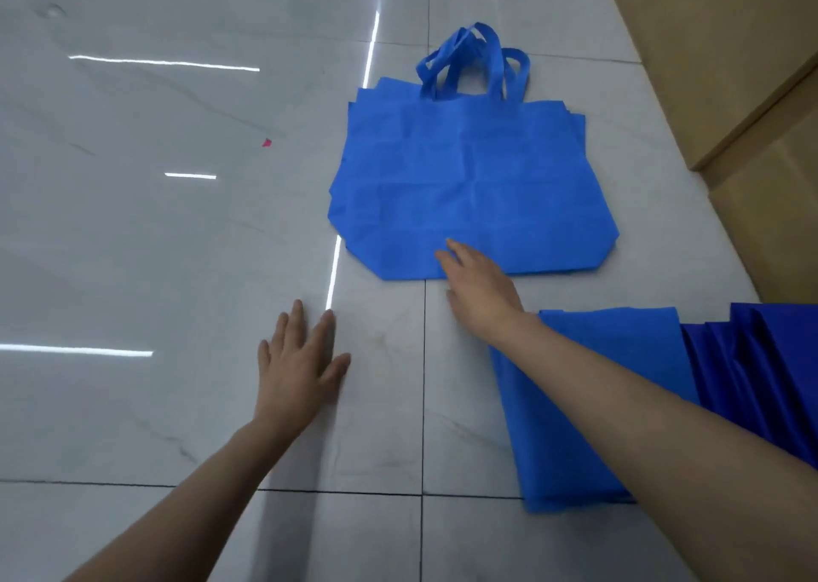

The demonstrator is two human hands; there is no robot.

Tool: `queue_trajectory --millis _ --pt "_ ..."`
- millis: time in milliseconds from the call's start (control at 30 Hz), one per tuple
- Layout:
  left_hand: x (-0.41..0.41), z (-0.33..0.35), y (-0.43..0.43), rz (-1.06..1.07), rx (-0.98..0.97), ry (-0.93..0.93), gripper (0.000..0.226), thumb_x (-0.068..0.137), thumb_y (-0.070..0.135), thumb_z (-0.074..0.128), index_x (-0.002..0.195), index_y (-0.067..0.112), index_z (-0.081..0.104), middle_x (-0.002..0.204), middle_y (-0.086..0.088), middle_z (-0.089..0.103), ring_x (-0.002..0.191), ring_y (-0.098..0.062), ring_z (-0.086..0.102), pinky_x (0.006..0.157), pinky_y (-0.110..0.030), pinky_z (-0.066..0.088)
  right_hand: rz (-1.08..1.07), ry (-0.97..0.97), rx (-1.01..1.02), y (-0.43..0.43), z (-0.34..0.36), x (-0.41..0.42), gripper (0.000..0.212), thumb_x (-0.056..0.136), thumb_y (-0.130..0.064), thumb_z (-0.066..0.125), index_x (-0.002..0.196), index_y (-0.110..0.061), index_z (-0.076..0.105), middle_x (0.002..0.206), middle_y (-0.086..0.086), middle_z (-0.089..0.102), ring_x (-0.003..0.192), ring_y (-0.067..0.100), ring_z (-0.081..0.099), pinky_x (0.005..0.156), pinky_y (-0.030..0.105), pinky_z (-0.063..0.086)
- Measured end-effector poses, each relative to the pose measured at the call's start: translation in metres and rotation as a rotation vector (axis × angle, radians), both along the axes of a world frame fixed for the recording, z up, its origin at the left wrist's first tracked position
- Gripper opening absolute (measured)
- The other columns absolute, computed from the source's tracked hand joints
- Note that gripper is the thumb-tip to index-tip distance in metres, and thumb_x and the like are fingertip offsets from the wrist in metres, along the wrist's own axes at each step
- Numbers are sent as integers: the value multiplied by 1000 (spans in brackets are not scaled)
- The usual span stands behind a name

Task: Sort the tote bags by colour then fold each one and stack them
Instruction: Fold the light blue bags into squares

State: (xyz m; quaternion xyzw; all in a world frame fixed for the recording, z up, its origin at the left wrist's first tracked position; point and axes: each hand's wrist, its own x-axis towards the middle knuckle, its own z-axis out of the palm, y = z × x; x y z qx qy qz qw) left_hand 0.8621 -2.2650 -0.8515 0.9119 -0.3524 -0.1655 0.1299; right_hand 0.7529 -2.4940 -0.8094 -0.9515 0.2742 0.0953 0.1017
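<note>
Reaching forward, the right fingers (456,249) lie straight and loose over the near edge of the bags (469,174), gripping nothing. Whether they press the cloth or only brush it is unclear, as the right hand (480,291) is slightly blurred. Its wrist and forearm run back toward the lower right corner.

The left fingers (296,316) are spread and straight, flat on the floor (155,227), holding nothing. The left hand (301,364) sits well to the left of the bags and nearer the person.

The bags are bright blue, laid flat one on another in a rough stack, with offset edges showing along the left and right sides. Their handles (476,59) loop together at the far end.

Under the right forearm lies a folded pile (544,448) of the same bright blue, and just beside it on the right is darker blue cloth (761,360) in folds.

The floor is glossy pale tile with dark joints. A small pink scrap (266,142) lies on it to the left of the bags. Brown boxes (730,50) stand along the right side.
</note>
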Motion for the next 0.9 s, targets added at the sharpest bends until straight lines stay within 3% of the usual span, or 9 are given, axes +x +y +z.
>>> queue_trajectory --millis 67,100,133,200,367,533,633,733,900 --pt "3 -5 11 -51 49 42 73 86 68 21 149 34 11 158 -2 -7 145 -22 -7 115 -44 3 -25 55 -58 -6 -8 5 49 94 -4 44 141 -12 30 153 10 23 133 27 33 100 35 35" --pt "3 -6 14 -59 47 56 79 78 72 10 149 36 7 158 0 -10 145 -20 -10 114 -43 1 -32 55 -95 -8 -10 6 41 92 -2 46 131 -10 37 143 11 35 120 27 43 85 35 42" --pt "2 -6 15 -58 42 66 84 73 72 4 148 37 6 158 2 -12 144 -19 -12 114 -42 -1 -32 56 -135 -9 -10 7 35 89 0 47 122 -9 42 130 9 44 107 26 48 71 34 40" --pt "2 -7 14 -49 30 67 85 70 72 1 148 38 7 158 2 -12 145 -19 -12 114 -41 -2 -14 63 -184 -9 -11 7 31 82 4 50 110 -9 44 114 9 49 95 25 48 60 33 31" --pt "4 -2 13 -46 -20 87 60 95 51 38 148 32 18 159 -1 -4 145 -20 -6 114 -40 2 -54 -25 -206 -3 -9 12 35 77 14 48 103 -9 47 102 11 49 78 23 37 56 33 26" --pt "24 12 27 13 -231 0 74 81 41 55 143 8 33 153 -19 21 133 -38 35 103 -46 32 90 -155 -127 25 9 31 29 83 5 44 106 -12 46 88 6 41 75 26 44 56 31 26" --pt "36 19 44 68 -296 -174 84 81 32 70 146 10 22 154 -18 17 134 -39 32 101 -55 33 264 -224 -32 60 -2 32 30 82 1 50 109 -13 52 94 6 55 78 28 55 56 32 32" --pt "44 26 63 94 -270 -261 95 76 28 75 147 22 13 155 -15 13 140 -37 20 106 -58 24 396 -309 -7 92 -14 22 36 63 3 60 94 -13 53 85 4 63 60 25 60 43 26 30" --pt "53 28 114 -167 -83 -321 86 60 13 86 135 21 46 148 -10 36 135 -36 31 101 -60 28 584 -283 135 124 -9 6 37 76 -4 41 104 -10 63 112 5 66 77 27 68 46 34 53"
